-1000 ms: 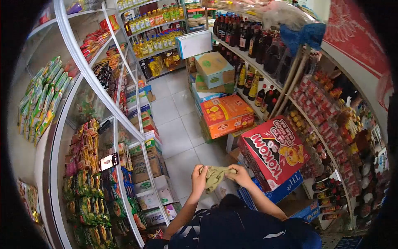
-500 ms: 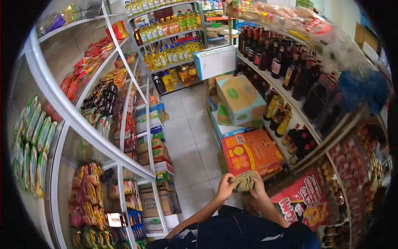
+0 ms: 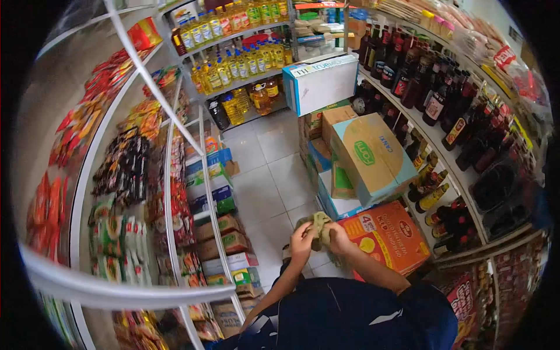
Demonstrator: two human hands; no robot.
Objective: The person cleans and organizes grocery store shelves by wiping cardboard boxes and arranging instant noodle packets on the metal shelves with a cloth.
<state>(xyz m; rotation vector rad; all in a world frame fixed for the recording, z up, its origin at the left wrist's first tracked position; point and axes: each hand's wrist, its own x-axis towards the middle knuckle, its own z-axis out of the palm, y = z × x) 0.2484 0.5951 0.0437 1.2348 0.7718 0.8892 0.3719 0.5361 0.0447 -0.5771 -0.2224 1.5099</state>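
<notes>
Head view: olive cloth (image 3: pixel 320 224) bunched between both hands at chest height, over the aisle floor. Left hand (image 3: pixel 301 240) and right hand (image 3: pixel 338 237) both clench it; looks like mid-folding or wadding, so next move prob. needs a regrip. Orange carton (image 3: pixel 392 236) just right, closed; tan box (image 3: pixel 373 156) atop blue box (image 3: pixel 337 205), contents hidden.

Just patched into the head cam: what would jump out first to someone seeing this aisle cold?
Low in the middle, the left hand and right hand together grip a crumpled olive cloth over the tiled floor. Just right of them sits an orange carton, with a tan carton stacked behind it. At the aisle's far end, rows of yellow oil bottles fill the shelves.
</notes>
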